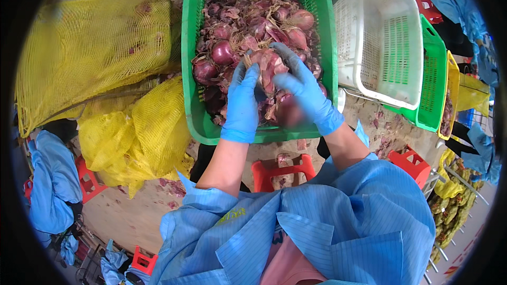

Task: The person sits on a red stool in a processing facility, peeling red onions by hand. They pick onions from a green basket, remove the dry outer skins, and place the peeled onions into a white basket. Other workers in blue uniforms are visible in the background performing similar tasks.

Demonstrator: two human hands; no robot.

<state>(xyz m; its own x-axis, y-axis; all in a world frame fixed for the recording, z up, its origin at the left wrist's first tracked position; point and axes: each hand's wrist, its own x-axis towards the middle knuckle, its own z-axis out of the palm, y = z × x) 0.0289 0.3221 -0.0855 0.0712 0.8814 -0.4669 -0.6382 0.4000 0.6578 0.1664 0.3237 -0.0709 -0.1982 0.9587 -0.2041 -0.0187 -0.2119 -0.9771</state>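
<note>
A dry-skinned onion (268,67) sits between two blue-gloved hands, near the centre of the frame, over the front half of a green crate (187,82). The left hand (242,106) comes up from below, its grip closed on the onion's left side with the thumb against the papery skin. The right hand (312,97) has its grip closed on the other side, fingers bent round the onion's upper right; part of this hand is blurred. Beneath it lies another onion (289,112), dark red and also blurred.

The crate, at upper centre, holds a heap of red onions amid loose, flaking skins; one smooth, shiny purple onion (222,53) lies just left of the hands. Yellow mesh sacks (105,47) spread across the left and upper left. At upper right stands a white crate (360,37), with a second green crate (434,76) and a yellow crate (452,92) beside it. A red stool (283,171) shows below the hands, and skin scraps litter the floor (132,216).
</note>
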